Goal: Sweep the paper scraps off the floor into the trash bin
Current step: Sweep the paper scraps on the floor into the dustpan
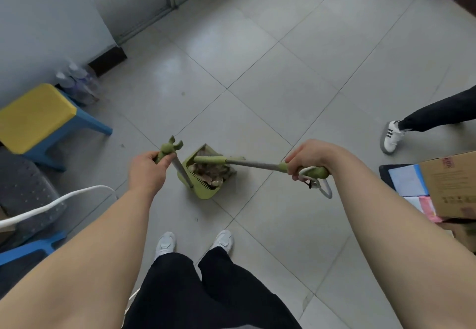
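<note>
A green dustpan point(203, 192) stands on the grey tiled floor in front of my feet, with brownish paper scraps point(210, 171) piled inside it. My left hand point(146, 171) grips the green top of the dustpan's long handle point(167, 152). My right hand point(309, 157) holds the green grip of the broom handle point(252, 164), which slants down to the left. The broom's lower end reaches into the dustpan's mouth over the scraps. A grey loop cord point(323, 187) dangles from the broom's grip end. No trash bin shows in this view.
A yellow-topped blue stool point(38, 117) stands at the left, bottles point(77, 81) behind it by the wall. A grey chair with a white frame point(31, 200) is at lower left. Cardboard boxes point(453, 184) and papers lie at the right. Another person's leg and white shoe point(392, 136) are at the right.
</note>
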`<state>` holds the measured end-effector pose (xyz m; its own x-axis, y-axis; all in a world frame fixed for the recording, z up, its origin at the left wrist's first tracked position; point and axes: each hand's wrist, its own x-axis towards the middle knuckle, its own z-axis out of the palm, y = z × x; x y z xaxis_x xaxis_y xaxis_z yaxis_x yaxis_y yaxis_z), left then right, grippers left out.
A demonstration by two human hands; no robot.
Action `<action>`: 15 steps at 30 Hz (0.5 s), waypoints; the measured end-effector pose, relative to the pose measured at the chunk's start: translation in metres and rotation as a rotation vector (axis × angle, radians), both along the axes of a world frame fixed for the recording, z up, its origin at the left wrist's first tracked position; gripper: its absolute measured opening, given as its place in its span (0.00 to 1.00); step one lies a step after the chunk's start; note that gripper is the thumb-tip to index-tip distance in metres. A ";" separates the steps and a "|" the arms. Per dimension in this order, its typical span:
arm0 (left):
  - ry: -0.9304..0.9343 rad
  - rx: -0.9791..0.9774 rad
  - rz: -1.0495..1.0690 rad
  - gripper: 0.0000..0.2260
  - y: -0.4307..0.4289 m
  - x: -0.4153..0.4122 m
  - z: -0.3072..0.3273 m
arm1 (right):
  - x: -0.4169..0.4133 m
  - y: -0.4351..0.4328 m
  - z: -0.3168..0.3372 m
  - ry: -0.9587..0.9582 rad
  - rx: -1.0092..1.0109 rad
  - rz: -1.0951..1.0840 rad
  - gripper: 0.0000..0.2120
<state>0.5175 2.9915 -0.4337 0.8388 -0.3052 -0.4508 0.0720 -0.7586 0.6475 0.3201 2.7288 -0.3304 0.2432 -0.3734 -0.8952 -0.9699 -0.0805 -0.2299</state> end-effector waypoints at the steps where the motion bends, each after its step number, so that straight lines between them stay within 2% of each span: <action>1: -0.006 -0.005 -0.028 0.09 0.001 0.001 0.002 | -0.003 -0.001 0.003 -0.005 -0.017 -0.007 0.17; 4: -0.020 -0.014 -0.109 0.07 0.007 0.007 0.005 | -0.014 0.000 0.006 -0.017 -0.045 -0.051 0.17; 9: -0.011 -0.001 -0.195 0.11 0.021 0.026 0.005 | -0.021 0.006 0.001 -0.020 -0.085 -0.166 0.14; 15: 0.011 0.024 -0.249 0.09 0.036 0.051 0.009 | -0.012 0.045 -0.021 -0.008 -0.101 -0.349 0.04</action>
<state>0.5681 3.0272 -0.4247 0.7337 -0.4911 -0.4695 -0.1123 -0.7692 0.6291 0.3085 2.7736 -0.3516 0.0922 -0.5215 -0.8483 -0.9411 0.2327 -0.2454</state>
